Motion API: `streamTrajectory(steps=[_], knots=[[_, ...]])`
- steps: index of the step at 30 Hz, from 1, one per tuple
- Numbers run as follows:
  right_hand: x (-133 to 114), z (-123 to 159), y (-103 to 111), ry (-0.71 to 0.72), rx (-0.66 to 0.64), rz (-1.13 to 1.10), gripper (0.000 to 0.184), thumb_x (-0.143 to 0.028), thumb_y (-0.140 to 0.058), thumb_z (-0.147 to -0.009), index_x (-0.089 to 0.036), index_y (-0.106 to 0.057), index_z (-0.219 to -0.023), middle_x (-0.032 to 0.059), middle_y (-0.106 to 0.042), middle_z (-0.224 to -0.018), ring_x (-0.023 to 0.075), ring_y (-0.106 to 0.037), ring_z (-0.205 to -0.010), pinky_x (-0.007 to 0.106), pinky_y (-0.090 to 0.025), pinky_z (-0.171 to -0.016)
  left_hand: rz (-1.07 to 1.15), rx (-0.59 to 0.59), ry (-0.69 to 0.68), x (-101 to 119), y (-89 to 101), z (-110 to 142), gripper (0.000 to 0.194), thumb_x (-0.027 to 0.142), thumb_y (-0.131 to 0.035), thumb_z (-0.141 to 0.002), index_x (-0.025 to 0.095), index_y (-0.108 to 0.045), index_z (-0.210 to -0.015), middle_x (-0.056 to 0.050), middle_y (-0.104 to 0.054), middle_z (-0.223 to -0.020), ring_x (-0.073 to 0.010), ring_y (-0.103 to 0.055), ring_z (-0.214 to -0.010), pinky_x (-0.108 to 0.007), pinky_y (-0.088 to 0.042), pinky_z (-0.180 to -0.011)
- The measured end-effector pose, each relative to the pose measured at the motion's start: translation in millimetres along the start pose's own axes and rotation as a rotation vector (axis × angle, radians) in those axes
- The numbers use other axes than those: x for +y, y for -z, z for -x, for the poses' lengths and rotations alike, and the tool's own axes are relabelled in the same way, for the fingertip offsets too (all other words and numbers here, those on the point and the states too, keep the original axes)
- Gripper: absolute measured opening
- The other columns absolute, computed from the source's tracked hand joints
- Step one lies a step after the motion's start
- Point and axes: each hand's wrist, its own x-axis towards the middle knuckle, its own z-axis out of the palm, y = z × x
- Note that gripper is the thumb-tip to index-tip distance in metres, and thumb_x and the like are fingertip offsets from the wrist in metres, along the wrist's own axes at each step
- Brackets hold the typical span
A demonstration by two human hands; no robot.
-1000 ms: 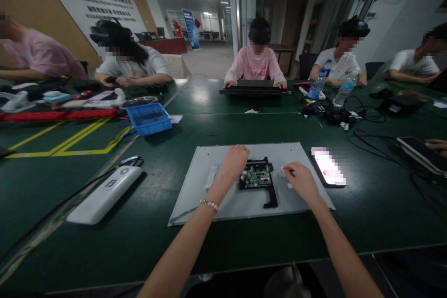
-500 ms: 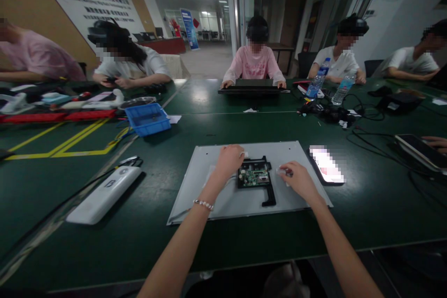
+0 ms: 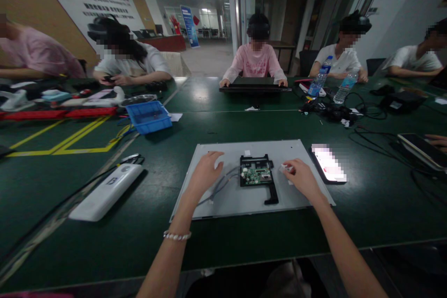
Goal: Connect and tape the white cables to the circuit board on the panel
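A flat grey panel [image 3: 223,205] lies on the green table in front of me. Near its middle sits a green circuit board [image 3: 256,176] in a black plastic frame [image 3: 272,193], with thin grey cables [image 3: 223,181] running off to the left. My left hand [image 3: 206,172] hovers over the panel's left part, thumb and fingers apart and nothing between them. To the right of the board, my right hand [image 3: 302,178] pinches a small whitish piece [image 3: 284,167], perhaps tape; its kind is unclear. A small white patch [image 3: 247,153] shows on the panel just above the frame.
A lit phone [image 3: 328,163] lies right of the panel, a white power bank [image 3: 106,193] with a cable to the left. Farther off are a blue bin [image 3: 148,118], water bottles [image 3: 319,77] and tangled black cables [image 3: 324,111]. Several people sit around the table.
My left hand has drawn back leftward from the white patch above the frame, and its fingers have spread. The grey cables are more exposed. My right hand has hardly moved.
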Motion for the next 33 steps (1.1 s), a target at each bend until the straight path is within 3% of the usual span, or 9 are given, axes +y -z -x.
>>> streamTrajectory(steps=[7,13,16,19,23,26,29,33], knots=[[-3,2,1,0.017,0.047,-0.018,0.022,-0.023,-0.049,-0.081,-0.019,-0.064,-0.097,0.0061,-0.058,-0.095,0.0167,-0.058,-0.077,0.03,-0.046,-0.076,0.138,-0.213,0.097,-34,1.7,2,0.041,0.016,-0.053,-0.068,0.018,-0.062,-0.107,-0.007,-0.062,-0.106,-0.0163,-0.061,-0.08,-0.028,-0.047,-0.079],[-6,3,2,0.03,0.066,-0.008,0.022,-0.025,-0.048,-0.083,-0.019,-0.064,-0.096,0.0066,-0.059,-0.097,0.0192,-0.058,-0.086,0.032,-0.045,-0.08,0.103,-0.123,0.105,-38,-10.4,4,0.027,0.016,-0.048,-0.073,0.018,-0.065,-0.093,-0.004,-0.064,-0.091,-0.0153,-0.06,-0.075,-0.026,-0.047,-0.075],[-8,3,0,0.063,0.05,-0.008,0.021,-0.026,-0.05,-0.082,-0.02,-0.064,-0.097,0.0067,-0.059,-0.098,0.0205,-0.057,-0.092,0.034,-0.044,-0.084,0.067,-0.054,0.105,-28,-12.0,0,0.024,0.018,-0.048,-0.077,0.017,-0.063,-0.095,-0.006,-0.062,-0.096,-0.0152,-0.06,-0.073,-0.028,-0.047,-0.077],[-9,3,-1,0.101,0.02,0.018,0.022,-0.027,-0.053,-0.08,-0.021,-0.064,-0.098,0.007,-0.06,-0.1,0.0218,-0.055,-0.095,0.035,-0.042,-0.087,0.031,-0.007,0.053,-3,-13.9,-10,0.024,0.021,-0.048,-0.08,0.016,-0.062,-0.099,-0.007,-0.059,-0.102,-0.0147,-0.059,-0.072,-0.03,-0.046,-0.079],[-8,3,-2,0.109,-0.001,0.049,0.023,-0.026,-0.054,-0.08,-0.02,-0.064,-0.099,0.0069,-0.06,-0.102,0.0218,-0.053,-0.097,0.035,-0.041,-0.088,-0.032,-0.048,-0.059,38,-25.3,-34,0.024,0.025,-0.048,-0.085,0.017,-0.061,-0.103,-0.007,-0.06,-0.103,-0.02,-0.058,-0.095,-0.03,-0.043,-0.086],[-7,2,-3,0.106,-0.007,0.054,0.022,-0.025,-0.053,-0.08,-0.02,-0.064,-0.099,0.0067,-0.059,-0.102,0.0213,-0.053,-0.097,0.034,-0.04,-0.088,-0.075,-0.112,-0.037,57,-39.7,-56,0.022,0.028,-0.054,-0.082,0.017,-0.063,-0.099,-0.008,-0.062,-0.102,-0.022,-0.056,-0.099,-0.03,-0.041,-0.089],[-6,2,-4,0.1,-0.019,0.051,0.021,-0.025,-0.054,-0.08,-0.02,-0.064,-0.097,0.0064,-0.06,-0.101,0.0208,-0.054,-0.096,0.034,-0.04,-0.088,-0.078,-0.134,0.017,61,-52.9,-77,0.023,0.024,-0.057,-0.078,0.016,-0.063,-0.099,-0.01,-0.062,-0.101,-0.0221,-0.058,-0.096,-0.029,-0.043,-0.086],[-7,2,-3,0.102,-0.022,0.044,0.021,-0.024,-0.053,-0.08,-0.02,-0.064,-0.098,0.0061,-0.059,-0.101,0.0204,-0.054,-0.097,0.033,-0.04,-0.088,-0.07,-0.177,0.118,50,-62.7,-98,0.024,0.014,-0.058,-0.071,0.015,-0.065,-0.094,-0.009,-0.065,-0.096,-0.0219,-0.06,-0.092,-0.026,-0.046,-0.077]])
